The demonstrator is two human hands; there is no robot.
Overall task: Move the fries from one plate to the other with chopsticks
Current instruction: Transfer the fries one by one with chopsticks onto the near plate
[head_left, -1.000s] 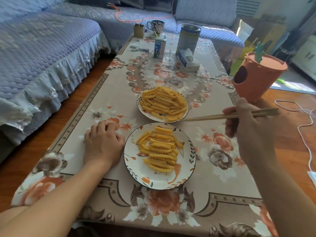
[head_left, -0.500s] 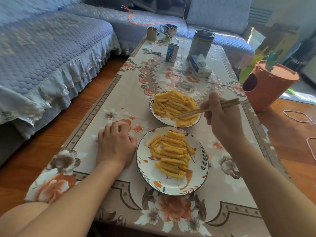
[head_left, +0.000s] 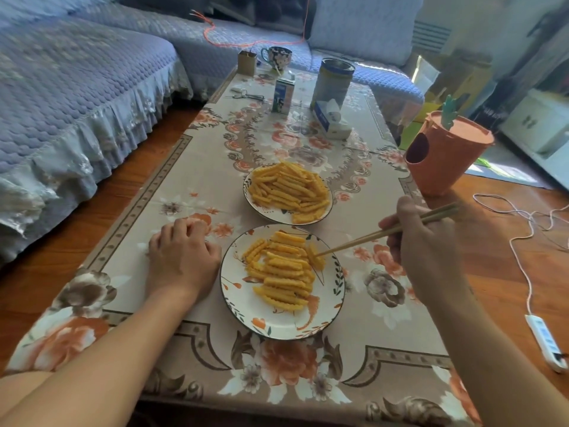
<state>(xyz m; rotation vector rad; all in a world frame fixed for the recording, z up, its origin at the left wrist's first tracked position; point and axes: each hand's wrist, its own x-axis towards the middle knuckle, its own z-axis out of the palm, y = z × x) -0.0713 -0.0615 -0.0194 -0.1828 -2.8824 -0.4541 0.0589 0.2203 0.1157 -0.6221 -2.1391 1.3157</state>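
Two flower-patterned plates stand on the table. The far plate [head_left: 255, 208] is heaped with crinkle-cut fries [head_left: 289, 188]. The near plate [head_left: 277, 325] carries a smaller pile of fries [head_left: 281, 274]. My right hand [head_left: 423, 241] grips a pair of wooden chopsticks [head_left: 369, 237]; their tips pinch one fry [head_left: 317, 257] at the right edge of the near pile. My left hand [head_left: 181, 257] rests on the tablecloth just left of the near plate, fingers curled loosely, holding nothing.
A floral cloth [head_left: 215, 349] covers the long table. At its far end stand a tin can [head_left: 334, 80], a tissue box [head_left: 331, 121], a small carton [head_left: 283, 95], a mug [head_left: 277, 57] and keys [head_left: 246, 94]. An orange bin [head_left: 446, 155] stands right; a blue sofa [head_left: 70, 97] left.
My right hand has drawn back from the far plate to the near one, and the chopstick tips now hold a fry over the near pile. The left hand has stayed put.
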